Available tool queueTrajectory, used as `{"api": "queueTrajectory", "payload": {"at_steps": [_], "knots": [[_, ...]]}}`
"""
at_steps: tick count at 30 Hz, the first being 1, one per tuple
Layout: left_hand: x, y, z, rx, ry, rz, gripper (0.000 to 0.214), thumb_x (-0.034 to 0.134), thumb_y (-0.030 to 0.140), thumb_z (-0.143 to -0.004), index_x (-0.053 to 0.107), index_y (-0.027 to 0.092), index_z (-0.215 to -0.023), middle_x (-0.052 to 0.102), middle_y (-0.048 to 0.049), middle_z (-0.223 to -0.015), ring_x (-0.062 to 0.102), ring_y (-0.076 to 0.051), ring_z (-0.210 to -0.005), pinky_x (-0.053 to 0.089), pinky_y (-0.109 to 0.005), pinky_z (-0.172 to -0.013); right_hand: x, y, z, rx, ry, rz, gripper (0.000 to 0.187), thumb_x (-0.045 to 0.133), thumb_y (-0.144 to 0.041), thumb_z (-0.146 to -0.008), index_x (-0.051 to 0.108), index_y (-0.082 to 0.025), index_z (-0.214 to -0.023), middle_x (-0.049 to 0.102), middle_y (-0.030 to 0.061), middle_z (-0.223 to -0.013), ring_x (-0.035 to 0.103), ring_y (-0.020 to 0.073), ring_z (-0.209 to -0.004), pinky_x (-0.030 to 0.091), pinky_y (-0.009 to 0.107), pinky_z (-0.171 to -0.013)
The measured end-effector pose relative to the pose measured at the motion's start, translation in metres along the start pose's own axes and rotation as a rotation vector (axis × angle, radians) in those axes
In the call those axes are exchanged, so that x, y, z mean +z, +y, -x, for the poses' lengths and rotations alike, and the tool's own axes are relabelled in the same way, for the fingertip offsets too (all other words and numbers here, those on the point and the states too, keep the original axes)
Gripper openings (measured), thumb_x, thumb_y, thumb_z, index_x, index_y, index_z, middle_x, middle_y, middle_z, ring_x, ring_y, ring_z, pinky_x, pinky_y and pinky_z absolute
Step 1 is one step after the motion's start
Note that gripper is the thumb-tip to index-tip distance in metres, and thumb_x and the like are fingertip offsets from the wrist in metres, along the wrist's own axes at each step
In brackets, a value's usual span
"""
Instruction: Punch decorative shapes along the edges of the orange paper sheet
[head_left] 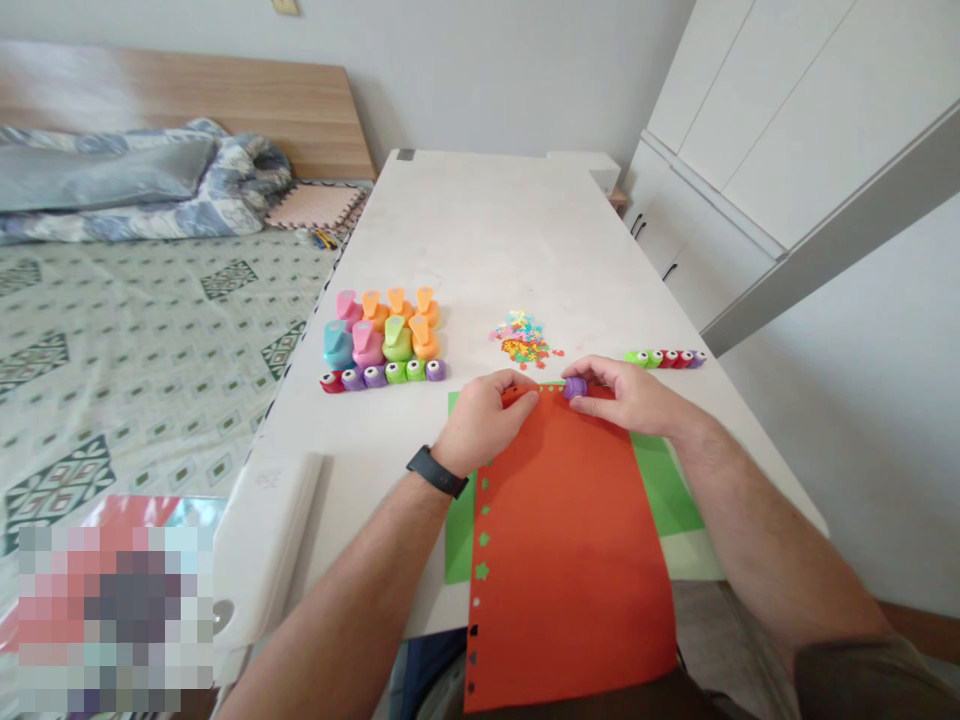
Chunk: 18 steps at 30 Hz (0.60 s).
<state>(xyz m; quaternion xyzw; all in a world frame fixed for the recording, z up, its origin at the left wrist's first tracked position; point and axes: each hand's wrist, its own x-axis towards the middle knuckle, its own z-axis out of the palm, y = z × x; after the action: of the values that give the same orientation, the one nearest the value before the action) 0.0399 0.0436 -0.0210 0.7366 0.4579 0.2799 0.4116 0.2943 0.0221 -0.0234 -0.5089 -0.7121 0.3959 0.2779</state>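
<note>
An orange-red sheet of paper (570, 540) lies over a green sheet (667, 485), its near end hanging past the table edge. Small shaped holes run down its left side and along its far edge. My left hand (499, 415) pinches the sheet's far left corner between thumb and fingers. At the far edge, right of the middle, my right hand (619, 395) grips a small purple craft punch (575, 388) set on the paper's edge. Just beyond the hands lies a pile of small colourful paper cutouts (523, 338).
Several large craft punches (367, 345) and a row of small punches (386, 373) stand on the left of the white table (487, 220). More small punches (667, 359) line the right. A long white device (274, 540) lies at the near left. A bed (165, 350) adjoins the table.
</note>
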Motion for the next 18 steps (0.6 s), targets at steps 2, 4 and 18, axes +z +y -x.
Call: {"api": "queueTrajectory", "payload": {"at_steps": [2,4,18], "knots": [[0.0,0.001,0.0,0.001,-0.001,0.0,0.025,0.059,0.037,-0.092,0.075,0.019,-0.099,0.076,-0.0026,-0.088,0.066,-0.017,-0.077,0.047,-0.026,-0.067,0.001,0.002,0.0,0.003,0.005,0.012,0.038,0.074,-0.036,-0.087,0.066,-0.024,-0.122,0.074,0.0063,-0.111,0.07,0.0233,-0.099,0.056,0.04,-0.095],[0.0,0.001,0.0,-0.003,-0.004,0.003,0.026,0.059,0.037,-0.092,0.075,0.018,-0.1,0.076,-0.0028,-0.089,0.066,-0.017,-0.077,0.047,-0.026,-0.067,0.001,0.002,0.0,0.012,0.018,0.022,0.041,0.074,-0.037,-0.087,0.066,-0.024,-0.124,0.074,0.0069,-0.113,0.07,0.0238,-0.1,0.055,0.04,-0.096],[0.0,0.0,-0.001,-0.014,0.0,-0.008,0.024,0.06,0.037,-0.091,0.075,0.02,-0.098,0.075,-0.0012,-0.085,0.065,-0.016,-0.076,0.046,-0.026,-0.067,0.001,-0.015,-0.002,0.04,0.003,0.076,0.024,0.072,-0.028,-0.085,0.07,-0.021,-0.108,0.074,0.0035,-0.099,0.068,0.0202,-0.09,0.052,0.034,-0.088]]}}
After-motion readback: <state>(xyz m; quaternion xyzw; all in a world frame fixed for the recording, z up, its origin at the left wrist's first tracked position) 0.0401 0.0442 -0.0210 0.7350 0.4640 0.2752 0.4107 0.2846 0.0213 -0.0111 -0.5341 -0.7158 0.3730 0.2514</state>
